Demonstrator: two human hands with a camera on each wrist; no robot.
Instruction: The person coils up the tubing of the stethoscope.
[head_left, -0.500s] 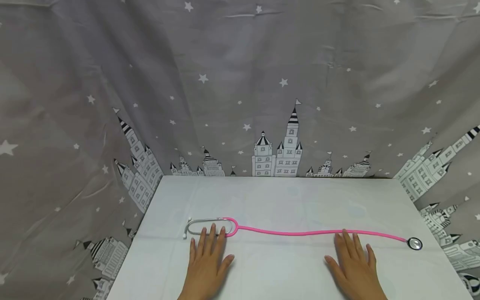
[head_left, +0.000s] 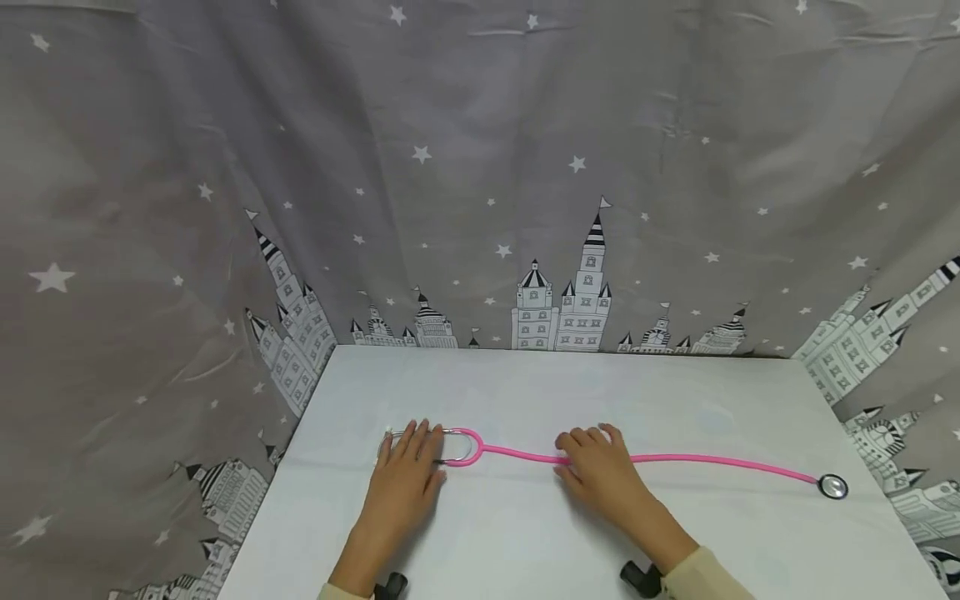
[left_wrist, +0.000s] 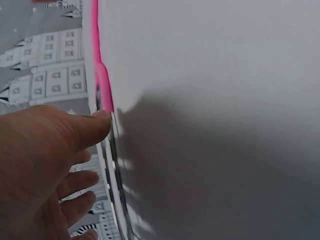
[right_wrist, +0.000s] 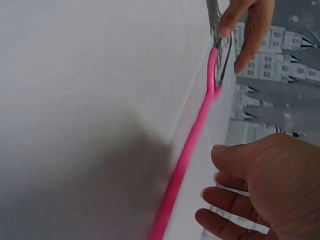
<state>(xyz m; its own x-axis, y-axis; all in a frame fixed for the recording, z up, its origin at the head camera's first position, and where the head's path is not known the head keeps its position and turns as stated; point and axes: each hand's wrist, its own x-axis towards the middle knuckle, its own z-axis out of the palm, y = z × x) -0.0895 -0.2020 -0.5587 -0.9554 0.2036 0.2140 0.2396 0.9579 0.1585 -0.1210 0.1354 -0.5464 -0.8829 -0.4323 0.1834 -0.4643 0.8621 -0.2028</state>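
A stethoscope with pink tubing (head_left: 720,458) lies stretched across the white table. Its metal ear tubes (head_left: 453,431) are at the left and its round silver chestpiece (head_left: 832,486) at the right. My left hand (head_left: 408,475) is over the ear tubes, hiding part of them. In the left wrist view its thumb (left_wrist: 92,127) is beside the metal near the pink fork, fingers apart. Over the tubing, right of the fork, my right hand (head_left: 603,475) hovers with loosely bent fingers. The right wrist view shows a gap between those fingers (right_wrist: 232,200) and the tubing.
The white table (head_left: 525,533) carries the stethoscope. A grey curtain (head_left: 465,100) printed with stars and castles hangs behind it and along both sides. Dark wrist devices (head_left: 641,577) and light sleeves (head_left: 705,575) show at the lower edge.
My right hand has moved left along the tubing towards the fork, its fingers now bent. The left hand has moved slightly up over the ear tubes. The head view has shifted a little.
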